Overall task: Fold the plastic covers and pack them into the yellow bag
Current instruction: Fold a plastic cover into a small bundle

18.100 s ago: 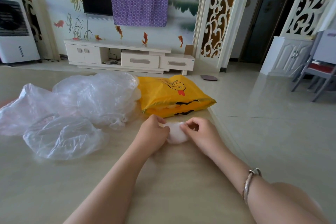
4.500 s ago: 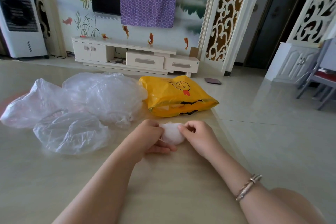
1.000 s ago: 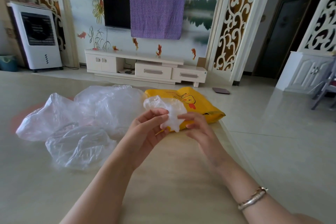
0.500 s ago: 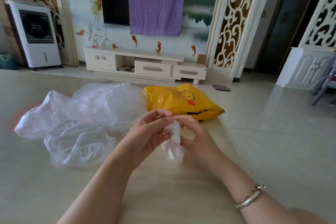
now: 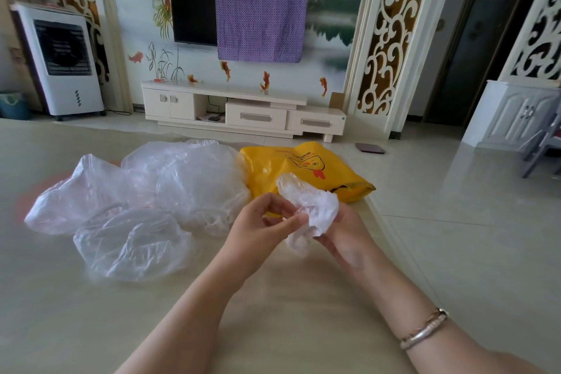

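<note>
Both the left hand (image 5: pixel 264 223) and right hand (image 5: pixel 343 232) pinch the bunched cover (image 5: pixel 309 206) above the bench (image 5: pixel 273 313); springy film may unfold before reaching the yellow bag (image 5: pixel 306 173) by the right edge.

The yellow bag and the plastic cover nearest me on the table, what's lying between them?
In the head view, the heap of loose clear covers lies between the yellow bag and the nearest plastic cover, touching both.

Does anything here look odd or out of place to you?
One thing: a purple cloth hangs over the wall TV, hiding most of its screen. The clear plastic covers heaped beside the yellow bag look messy, but nothing seems spilled or damaged.
</note>
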